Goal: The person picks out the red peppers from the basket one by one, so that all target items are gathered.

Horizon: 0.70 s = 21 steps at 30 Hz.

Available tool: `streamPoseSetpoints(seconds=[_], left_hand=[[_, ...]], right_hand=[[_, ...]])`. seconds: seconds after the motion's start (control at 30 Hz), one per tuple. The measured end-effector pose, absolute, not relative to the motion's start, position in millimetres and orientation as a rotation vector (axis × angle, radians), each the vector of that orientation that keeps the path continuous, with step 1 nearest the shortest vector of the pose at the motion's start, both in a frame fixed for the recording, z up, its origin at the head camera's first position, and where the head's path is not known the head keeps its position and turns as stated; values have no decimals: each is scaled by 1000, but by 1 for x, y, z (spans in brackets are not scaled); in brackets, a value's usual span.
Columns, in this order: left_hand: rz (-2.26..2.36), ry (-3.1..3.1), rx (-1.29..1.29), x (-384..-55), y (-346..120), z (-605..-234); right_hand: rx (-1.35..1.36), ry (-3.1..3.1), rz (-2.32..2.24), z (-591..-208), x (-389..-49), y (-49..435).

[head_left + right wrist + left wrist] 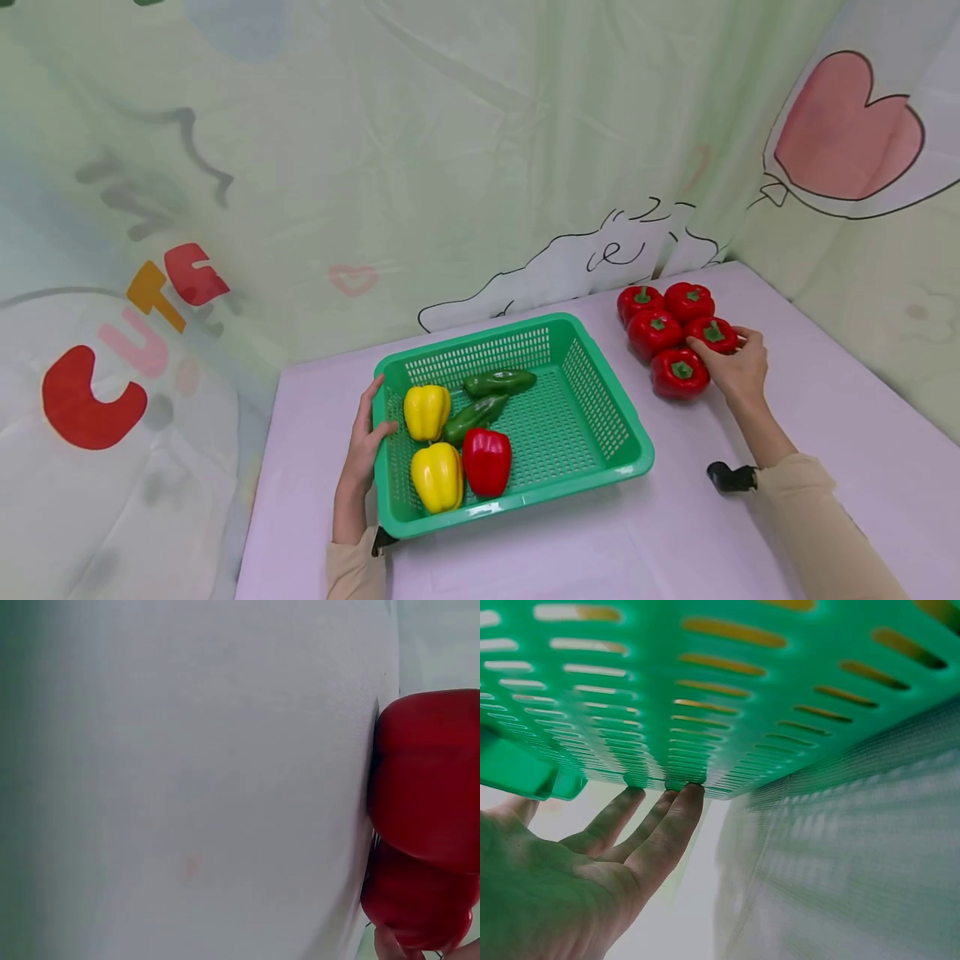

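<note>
Head view: the left grip (362,452) was partly closed on the green basket (540,496), thumb over its rim. Two yellow peppers (437,477), two green peppers (498,382) and one red pepper (487,462) lay inside, right of that grip. The right grip (741,364) was partly closed around a capsicum (714,333); four others (680,374) sat beside it on the tabletop (315,467).

Left wrist view: fingertips touched the basket. Right wrist view: fingertips met red produce (420,900); grip opening indeterminable.

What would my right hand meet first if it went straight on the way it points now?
Beyond the gripped red pepper, your right hand would probably meet the rear right red pepper, just behind it, though depth is hard to judge.
</note>
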<state>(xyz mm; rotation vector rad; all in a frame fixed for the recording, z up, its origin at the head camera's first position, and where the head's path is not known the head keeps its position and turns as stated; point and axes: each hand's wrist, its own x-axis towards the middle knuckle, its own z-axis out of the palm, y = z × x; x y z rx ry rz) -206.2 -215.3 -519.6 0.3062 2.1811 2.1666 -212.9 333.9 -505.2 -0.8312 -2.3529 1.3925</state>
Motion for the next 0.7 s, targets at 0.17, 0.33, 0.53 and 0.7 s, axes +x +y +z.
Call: streamPoseSetpoints(seconds=[0.17, 0.33, 0.53, 0.7], left_hand=[[2163, 2182, 302, -206, -215, -520], [2156, 2193, 310, -206, -216, -520], [2156, 2199, 314, -206, -216, -522], [2154, 2201, 319, -206, -216, -521]], right_hand=[[-828, -2394, 1386, -503, -209, 331], [-795, -2415, 1361, -503, -207, 334], [-771, -2447, 1345, -504, -205, 339], [-765, -2456, 1337, -503, -203, 343]])
